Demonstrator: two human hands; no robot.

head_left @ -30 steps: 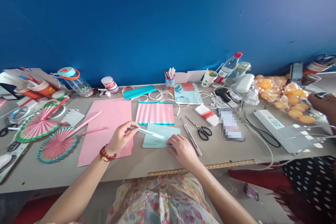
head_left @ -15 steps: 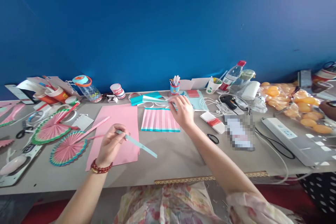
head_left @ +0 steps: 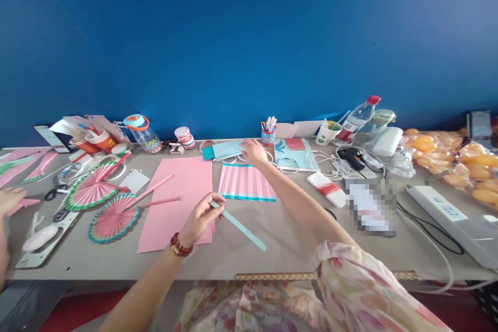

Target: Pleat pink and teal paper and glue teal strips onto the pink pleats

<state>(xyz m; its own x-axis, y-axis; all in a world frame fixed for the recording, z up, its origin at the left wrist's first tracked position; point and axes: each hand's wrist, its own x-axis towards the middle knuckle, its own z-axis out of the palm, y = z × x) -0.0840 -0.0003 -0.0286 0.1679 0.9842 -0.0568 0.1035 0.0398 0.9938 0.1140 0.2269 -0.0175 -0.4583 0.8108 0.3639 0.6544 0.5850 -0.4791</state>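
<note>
My left hand (head_left: 202, 215) pinches one end of a narrow pale blue paper strip (head_left: 243, 231), which slants down to the right above the table. At the back, my right hand (head_left: 253, 152) has its fingers on the right end of a light blue paper sheet (head_left: 227, 150). That sheet overlaps a darker teal paper (head_left: 208, 153). Just in front of it lies a pleated pink-and-white striped paper (head_left: 247, 182) with teal edges. A large pink sheet (head_left: 175, 176) is beneath and beyond my left hand.
Two pleated paper fans (head_left: 112, 222) lie left, near scissors (head_left: 54, 192). Another person's hand (head_left: 10, 199) shows at the left edge. A pencil cup (head_left: 268, 135) stands behind my right hand. Rightward are a glue gun (head_left: 352, 158), a bottle (head_left: 358, 119) and a power strip (head_left: 447, 212).
The light blue sheet, seen nearly edge-on before, now lies flatter over the teal paper under my right hand. My left hand has moved right with the strip. Another person's hand has appeared at left.
</note>
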